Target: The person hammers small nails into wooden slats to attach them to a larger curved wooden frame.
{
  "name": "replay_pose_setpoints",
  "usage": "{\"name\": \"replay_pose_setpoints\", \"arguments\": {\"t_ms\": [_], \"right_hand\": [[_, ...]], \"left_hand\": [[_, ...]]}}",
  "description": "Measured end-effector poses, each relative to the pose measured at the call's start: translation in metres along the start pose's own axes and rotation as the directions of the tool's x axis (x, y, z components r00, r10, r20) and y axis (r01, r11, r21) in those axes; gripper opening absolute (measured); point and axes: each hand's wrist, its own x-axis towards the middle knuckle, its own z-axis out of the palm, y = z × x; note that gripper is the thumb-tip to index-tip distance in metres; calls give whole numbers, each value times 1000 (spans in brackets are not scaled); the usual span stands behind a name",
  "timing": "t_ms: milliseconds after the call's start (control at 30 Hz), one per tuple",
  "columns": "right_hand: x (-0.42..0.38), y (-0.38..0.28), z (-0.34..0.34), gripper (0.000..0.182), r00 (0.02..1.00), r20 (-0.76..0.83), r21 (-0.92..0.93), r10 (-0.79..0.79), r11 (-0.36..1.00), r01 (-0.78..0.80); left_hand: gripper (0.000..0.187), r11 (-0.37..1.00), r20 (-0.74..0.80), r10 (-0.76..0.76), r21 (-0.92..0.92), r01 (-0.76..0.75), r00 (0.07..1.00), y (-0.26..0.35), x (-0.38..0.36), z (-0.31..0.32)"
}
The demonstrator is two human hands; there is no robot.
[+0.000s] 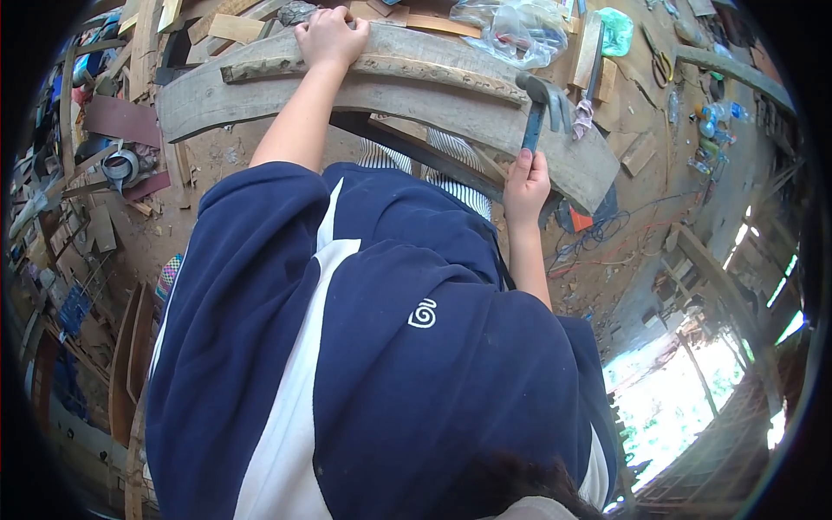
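Observation:
My right hand (527, 189) is wrapped around the handle of a claw hammer (537, 113), its metal head raised over the right part of a wooden plank. Beneath both hands curves a wide grey plank bench (416, 108), with a narrow rough-edged wood strip (442, 76) lying along it. At the bench's far edge, my left hand (333, 39) reaches past the strip with fingers curled down among wood scraps. Its fingertips are partly hidden, and what they hold is not clear. Beside them sits a dark crumpled lump (296, 12).
Clear plastic bags (511, 33) and a green bag (615, 33) lie beyond the bench. A long tool (594, 74) with a cloth-wrapped end is near the hammer. Pliers (660, 68) and plastic bottles (718, 117) are to the right. A tape roll (120, 165) is at left.

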Motion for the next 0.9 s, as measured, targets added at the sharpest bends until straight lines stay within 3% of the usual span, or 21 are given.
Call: {"name": "replay_pose_setpoints", "arguments": {"t_ms": [100,167,267,333,433,633,700,833,900], "right_hand": [[-5,3,6,34,999,-26,117,-22,993,25],[-3,2,7,32,1000,1,-88,-12,996,12],[-3,3,11,32,1000,6,-94,-14,995,15],[-7,-6,9,32,1000,-4,-97,2,995,-2],[-12,-14,10,35,995,-78,-22,-69,997,68],[-12,12,3,34,998,-63,-77,15,997,-20],[-13,3,-1,32,996,-68,59,66,996,-62],[-13,5,-1,32,990,-117,128,78,990,-63],[-11,12,3,32,992,-122,-22,33,999,-36]], "left_hand": [[30,1000,-9,0,7,0,1000,0,-1,-2],[29,1000,11,-5,6,5,1000,2,0,-4],[29,1000,56,-24,0,24,998,1,1,-2],[29,999,-58,37,30,-35,998,-3,0,4],[28,1000,4,-1,7,1,1000,0,0,-2],[28,1000,17,-9,0,9,1000,2,0,-4],[27,1000,14,-8,10,8,1000,1,1,-5],[28,1000,-14,-2,2,2,1000,-2,1,3],[27,1000,-21,0,0,0,1000,-2,0,4]]}}
